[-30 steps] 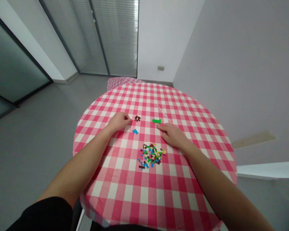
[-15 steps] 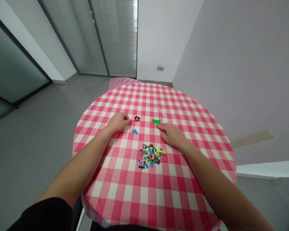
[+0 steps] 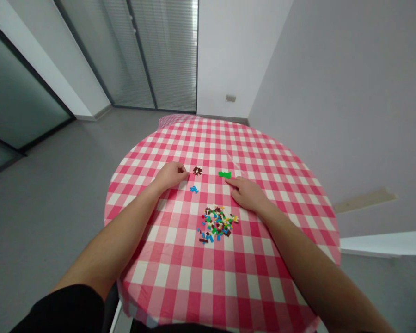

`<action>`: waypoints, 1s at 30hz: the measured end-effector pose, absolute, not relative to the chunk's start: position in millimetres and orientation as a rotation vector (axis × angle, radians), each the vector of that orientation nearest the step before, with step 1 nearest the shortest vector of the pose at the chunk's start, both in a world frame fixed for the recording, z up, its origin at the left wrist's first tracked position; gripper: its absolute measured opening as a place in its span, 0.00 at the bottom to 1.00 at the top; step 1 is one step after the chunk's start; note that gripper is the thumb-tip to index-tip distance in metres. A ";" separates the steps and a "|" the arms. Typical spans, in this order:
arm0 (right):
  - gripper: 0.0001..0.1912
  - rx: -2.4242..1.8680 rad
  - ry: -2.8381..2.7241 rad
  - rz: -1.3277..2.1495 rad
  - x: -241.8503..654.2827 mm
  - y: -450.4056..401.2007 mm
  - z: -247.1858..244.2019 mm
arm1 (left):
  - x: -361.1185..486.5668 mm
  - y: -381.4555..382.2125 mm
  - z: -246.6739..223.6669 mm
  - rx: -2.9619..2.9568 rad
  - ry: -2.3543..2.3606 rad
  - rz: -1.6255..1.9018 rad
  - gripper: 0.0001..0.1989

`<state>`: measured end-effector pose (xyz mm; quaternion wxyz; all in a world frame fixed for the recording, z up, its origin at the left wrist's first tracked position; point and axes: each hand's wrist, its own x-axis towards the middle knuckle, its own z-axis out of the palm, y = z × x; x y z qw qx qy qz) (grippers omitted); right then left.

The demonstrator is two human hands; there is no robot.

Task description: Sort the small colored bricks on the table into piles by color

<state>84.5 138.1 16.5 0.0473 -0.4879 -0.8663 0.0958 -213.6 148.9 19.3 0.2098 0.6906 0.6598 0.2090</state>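
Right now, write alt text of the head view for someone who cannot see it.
A person's right hand is extended beside small green pieces; the left hand is beside brown pieces, with blue pieces nearby. Nearer the person, a mixed-colour pile lies on the checked tablecloth.

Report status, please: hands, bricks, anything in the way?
Left hand curled beside brown bricks. Right hand pointing at green bricks, contact unclear. Mixed pile nearer the body, blue bricks apart from it. Nothing seen blocking either hand.
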 end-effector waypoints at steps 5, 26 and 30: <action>0.26 -1.464 -2.625 0.313 85.8 138.4 16.0 | -213.9 148.7 18.7 1.910 1.834 0.574 0.12; 0.10 -1.168 -2.738 1.231 102.0 119.4 47.8 | -209.0 144.2 23.2 1.968 1.723 0.611 0.12; 0.10 -1.155 -2.768 1.211 101.3 118.5 47.6 | -208.6 143.9 24.2 1.962 1.739 0.588 0.13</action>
